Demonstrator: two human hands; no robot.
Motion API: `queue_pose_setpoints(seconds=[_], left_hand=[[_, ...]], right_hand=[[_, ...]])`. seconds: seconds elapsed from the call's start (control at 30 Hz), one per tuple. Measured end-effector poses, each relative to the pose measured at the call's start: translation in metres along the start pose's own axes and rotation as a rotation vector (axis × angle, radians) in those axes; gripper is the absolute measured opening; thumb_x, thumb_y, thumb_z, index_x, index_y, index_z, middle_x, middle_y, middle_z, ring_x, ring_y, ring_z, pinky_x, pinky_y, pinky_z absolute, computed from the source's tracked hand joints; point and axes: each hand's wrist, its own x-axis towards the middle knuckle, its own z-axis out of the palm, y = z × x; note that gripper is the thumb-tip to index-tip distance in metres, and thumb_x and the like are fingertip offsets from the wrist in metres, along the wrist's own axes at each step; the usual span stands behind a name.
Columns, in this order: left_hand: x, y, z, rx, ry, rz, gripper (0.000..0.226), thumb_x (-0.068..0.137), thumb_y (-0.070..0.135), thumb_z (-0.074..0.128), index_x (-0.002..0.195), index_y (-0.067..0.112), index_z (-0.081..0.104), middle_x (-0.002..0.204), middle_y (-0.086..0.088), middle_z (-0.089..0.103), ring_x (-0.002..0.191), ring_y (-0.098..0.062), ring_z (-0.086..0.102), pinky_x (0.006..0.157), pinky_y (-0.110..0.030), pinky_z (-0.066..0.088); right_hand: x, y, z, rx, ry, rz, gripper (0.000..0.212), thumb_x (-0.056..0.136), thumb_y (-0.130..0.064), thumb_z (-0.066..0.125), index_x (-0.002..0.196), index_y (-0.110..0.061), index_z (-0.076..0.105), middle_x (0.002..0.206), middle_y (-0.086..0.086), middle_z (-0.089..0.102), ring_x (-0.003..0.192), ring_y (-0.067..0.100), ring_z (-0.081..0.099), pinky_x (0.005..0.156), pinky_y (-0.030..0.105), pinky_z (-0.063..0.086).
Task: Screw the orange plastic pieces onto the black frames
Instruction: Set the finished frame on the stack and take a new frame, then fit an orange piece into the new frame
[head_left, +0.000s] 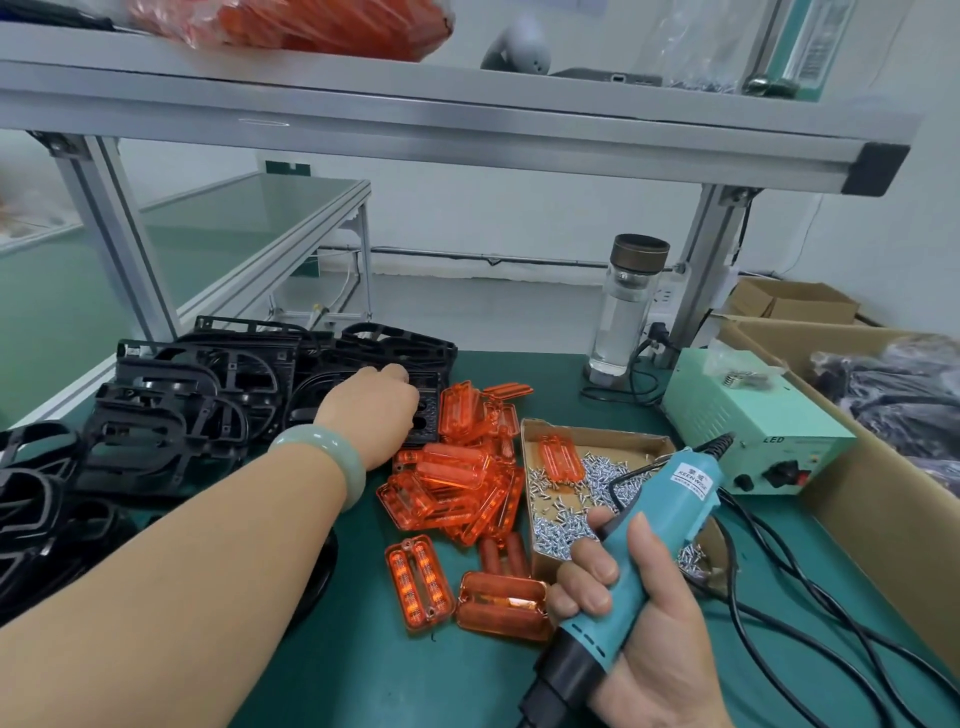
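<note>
A heap of black frames (182, 395) covers the left of the green table. My left hand (371, 410) reaches over it with fingers curled onto a black frame (428, 415) at the heap's right edge; the fingertips are hidden. Several orange plastic pieces (457, 483) lie piled in the middle, with two more (418, 582) nearer me. My right hand (634, 618) grips a teal electric screwdriver (654, 540), tip pointing down toward me. A shallow cardboard tray (524, 441) holds many small silver screws (561, 525) and one orange piece.
A pale green power supply box (753, 421) stands at the right, its black cables (789, 587) trailing across the table. A glass water bottle (623, 312) stands behind. A big cardboard box (878, 499) borders the right edge. A metal shelf (467, 124) hangs overhead.
</note>
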Motion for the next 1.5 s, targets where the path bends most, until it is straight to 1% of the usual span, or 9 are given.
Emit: queue_pose_setpoints(seconds=[0.27,0.53,0.8,0.97,1.07,1.13,1.23,1.43,1.5], left_hand=[[-0.001,-0.005,0.005,-0.120,-0.018,-0.090,0.045,0.088,0.035,0.062,0.128,0.017,0.053,0.128,-0.006,0.038,0.114,-0.028,0.040,0.095,-0.041,0.046],[0.001,-0.015,0.006,-0.131,-0.052,-0.018,0.049,0.083,0.032,0.068,0.129,0.019,0.054,0.126,-0.001,0.034,0.114,-0.023,0.036,0.099,-0.037,0.043],[-0.012,-0.019,0.001,-0.005,0.144,-0.072,0.045,0.084,0.033,0.064,0.124,0.016,0.054,0.128,0.000,0.035,0.113,-0.022,0.041,0.079,-0.035,0.052],[-0.024,-0.029,-0.018,-0.485,0.488,-0.152,0.048,0.076,0.024,0.074,0.121,0.012,0.059,0.137,-0.002,0.042,0.121,-0.025,0.046,0.102,-0.039,0.041],[-0.047,-0.021,-0.032,-0.978,0.640,-0.199,0.029,0.076,0.013,0.075,0.099,0.026,0.063,0.114,0.014,0.063,0.104,-0.011,0.060,0.087,-0.020,0.046],[-0.071,-0.005,-0.038,-1.521,0.567,-0.122,0.032,0.072,0.004,0.077,0.091,0.027,0.064,0.092,0.015,0.072,0.090,-0.006,0.067,0.073,-0.015,0.051],[-0.108,0.021,-0.031,-2.141,0.332,0.102,0.039,0.059,0.013,0.085,0.094,0.017,0.069,0.089,-0.002,0.073,0.084,-0.016,0.070,0.068,-0.024,0.056],[-0.151,0.056,-0.014,-2.529,0.033,0.228,0.054,0.063,0.010,0.086,0.113,0.006,0.066,0.117,-0.019,0.064,0.107,-0.034,0.062,0.086,-0.041,0.054],[-0.158,0.049,-0.015,-2.660,-0.114,0.404,0.050,0.084,0.014,0.068,0.128,-0.005,0.051,0.134,-0.027,0.049,0.125,-0.044,0.046,0.107,-0.056,0.034]], right_hand=[[0.000,0.001,0.001,0.003,0.002,-0.001,0.073,0.025,-0.027,0.101,0.085,-0.010,0.063,0.055,0.000,0.038,0.036,0.011,0.039,0.037,0.027,0.042],[0.002,0.001,0.002,-0.004,0.006,-0.019,0.066,0.022,-0.027,0.101,0.076,-0.010,0.069,0.053,0.001,0.037,0.034,0.012,0.038,0.036,0.027,0.041],[0.002,0.000,0.001,-0.016,0.001,-0.019,0.070,0.021,-0.028,0.101,0.078,-0.008,0.067,0.053,0.001,0.037,0.034,0.012,0.038,0.035,0.028,0.041],[0.001,0.000,-0.001,-0.023,-0.017,-0.001,0.064,0.023,-0.027,0.101,0.076,-0.009,0.069,0.054,0.001,0.037,0.035,0.012,0.039,0.037,0.028,0.041],[0.000,0.000,-0.001,-0.009,-0.041,0.018,0.065,0.024,-0.026,0.101,0.078,-0.009,0.069,0.054,0.001,0.038,0.035,0.012,0.039,0.037,0.028,0.041],[-0.002,0.000,-0.001,-0.004,-0.057,0.032,0.066,0.025,-0.025,0.101,0.080,-0.010,0.068,0.054,0.000,0.038,0.035,0.011,0.039,0.037,0.027,0.041],[-0.005,0.000,-0.001,0.030,-0.104,0.064,0.063,0.031,-0.024,0.101,0.083,-0.010,0.068,0.055,0.000,0.038,0.036,0.012,0.040,0.038,0.028,0.041],[-0.010,-0.003,-0.008,0.199,-0.351,0.203,0.028,0.083,-0.022,0.077,0.102,-0.003,0.069,0.064,0.006,0.055,0.049,0.014,0.046,0.058,0.031,0.047],[-0.010,-0.007,-0.009,0.205,-0.353,0.225,0.028,0.091,-0.023,0.066,0.107,0.000,0.068,0.069,0.008,0.059,0.054,0.016,0.054,0.063,0.031,0.047]])
